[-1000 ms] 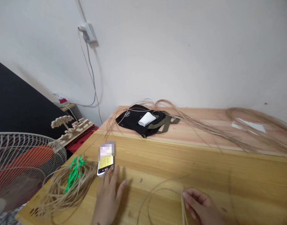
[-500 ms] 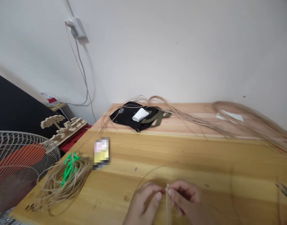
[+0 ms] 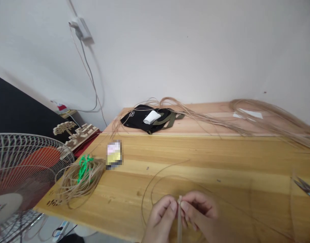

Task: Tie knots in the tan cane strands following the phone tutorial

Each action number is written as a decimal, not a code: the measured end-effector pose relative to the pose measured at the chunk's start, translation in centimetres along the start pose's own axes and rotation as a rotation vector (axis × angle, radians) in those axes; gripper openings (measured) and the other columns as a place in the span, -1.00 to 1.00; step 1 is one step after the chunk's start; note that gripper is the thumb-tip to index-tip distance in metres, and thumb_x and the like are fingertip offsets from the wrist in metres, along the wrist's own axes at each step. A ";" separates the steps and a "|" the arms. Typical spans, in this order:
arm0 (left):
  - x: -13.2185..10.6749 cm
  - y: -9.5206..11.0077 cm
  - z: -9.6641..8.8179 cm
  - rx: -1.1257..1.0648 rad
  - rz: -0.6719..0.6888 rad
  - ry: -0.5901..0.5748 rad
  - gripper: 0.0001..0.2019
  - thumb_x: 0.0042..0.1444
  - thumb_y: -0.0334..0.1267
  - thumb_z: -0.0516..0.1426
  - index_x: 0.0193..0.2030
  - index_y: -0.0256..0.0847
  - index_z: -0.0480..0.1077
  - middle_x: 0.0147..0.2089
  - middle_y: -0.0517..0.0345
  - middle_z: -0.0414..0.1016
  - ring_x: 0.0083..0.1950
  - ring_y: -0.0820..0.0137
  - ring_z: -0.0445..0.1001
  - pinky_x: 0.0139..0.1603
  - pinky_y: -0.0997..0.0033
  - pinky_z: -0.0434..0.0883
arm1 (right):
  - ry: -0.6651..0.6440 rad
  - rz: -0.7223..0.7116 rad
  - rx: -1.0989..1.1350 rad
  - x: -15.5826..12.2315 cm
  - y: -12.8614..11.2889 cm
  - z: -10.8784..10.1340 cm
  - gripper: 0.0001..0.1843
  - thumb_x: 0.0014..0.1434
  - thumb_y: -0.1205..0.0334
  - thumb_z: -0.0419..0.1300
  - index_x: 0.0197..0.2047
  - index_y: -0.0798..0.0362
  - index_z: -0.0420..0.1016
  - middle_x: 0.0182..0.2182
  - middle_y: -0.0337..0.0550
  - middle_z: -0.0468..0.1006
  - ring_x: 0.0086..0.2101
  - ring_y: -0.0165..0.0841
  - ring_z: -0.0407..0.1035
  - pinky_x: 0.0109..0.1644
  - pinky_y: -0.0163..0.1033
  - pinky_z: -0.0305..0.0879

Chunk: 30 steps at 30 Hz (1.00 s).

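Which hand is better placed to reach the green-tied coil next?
Probably your left hand: it's nearer that green-tied coil, while your right hand is farther across, pinching the pale strips.

Left hand (image 3: 162, 216) and right hand (image 3: 199, 209) close together, fingers curled, thumbs angled inward; right fingertips pinched.

Digits (image 3: 54, 203) seemingly starting "09" mark the table (image 3: 207, 152); the label (image 3: 132, 114) on the bag (image 3: 137, 122) is illegible.

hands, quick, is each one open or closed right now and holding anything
Left hand: closed beside the top of the pale strip; whether it grips anything cannot be told.
Right hand: closed, holding the pale strip near its top.
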State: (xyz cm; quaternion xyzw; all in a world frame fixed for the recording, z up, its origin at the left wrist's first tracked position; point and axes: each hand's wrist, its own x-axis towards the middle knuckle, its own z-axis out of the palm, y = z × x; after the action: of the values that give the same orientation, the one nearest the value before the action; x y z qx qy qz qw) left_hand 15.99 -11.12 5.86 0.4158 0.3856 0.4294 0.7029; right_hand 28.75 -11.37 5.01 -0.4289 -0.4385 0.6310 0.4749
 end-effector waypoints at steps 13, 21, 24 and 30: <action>-0.3 -2.0 0.5 -0.280 -0.026 -0.046 -0.69 -0.07 -0.07 0.15 -0.54 -0.32 0.27 -0.66 0.23 0.26 -0.64 0.59 0.21 -0.58 0.58 0.13 | 0.002 -0.018 0.038 -0.9 -0.5 0.4 -0.75 -0.01 0.10 0.18 -0.51 0.13 0.37 -0.72 -0.28 0.38 -0.70 -0.54 0.28 -0.67 -0.50 0.08; -0.5 -1.8 0.6 -0.295 -0.019 -0.037 -0.68 -0.09 -0.06 0.16 -0.56 -0.31 0.24 -0.67 0.25 0.23 -0.63 0.58 0.20 -0.58 0.59 0.16 | 0.021 -0.022 0.007 -1.0 -0.7 0.7 -0.72 -0.01 0.06 0.17 -0.51 0.13 0.37 -0.71 -0.27 0.36 -0.69 -0.53 0.27 -0.66 -0.48 0.13; -0.5 -1.7 0.6 -0.304 -0.016 -0.054 -0.68 -0.09 -0.07 0.17 -0.57 -0.32 0.24 -0.66 0.24 0.24 -0.62 0.58 0.23 -0.59 0.60 0.16 | 0.006 -0.012 0.010 -1.0 -0.7 0.8 -0.70 -0.02 0.03 0.17 -0.51 0.13 0.37 -0.71 -0.26 0.36 -0.69 -0.51 0.27 -0.66 -0.45 0.15; -0.5 -2.1 0.2 -0.350 -0.107 -0.100 -0.67 -0.06 -0.03 0.12 -0.52 -0.26 0.17 -0.72 0.29 0.22 -0.77 0.63 0.10 -0.75 0.65 0.00 | 0.073 -0.028 -0.084 -0.9 -0.6 0.7 -0.70 -0.06 0.03 0.19 -0.52 0.13 0.41 -0.72 -0.30 0.28 -0.71 -0.58 0.11 -0.69 -0.49 0.04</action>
State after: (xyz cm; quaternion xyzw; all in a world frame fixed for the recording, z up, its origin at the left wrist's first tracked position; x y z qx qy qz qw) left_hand 16.62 -12.27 4.14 0.2870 0.2913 0.4307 0.8045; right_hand 28.39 -12.29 5.89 -0.4649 -0.4529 0.5896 0.4808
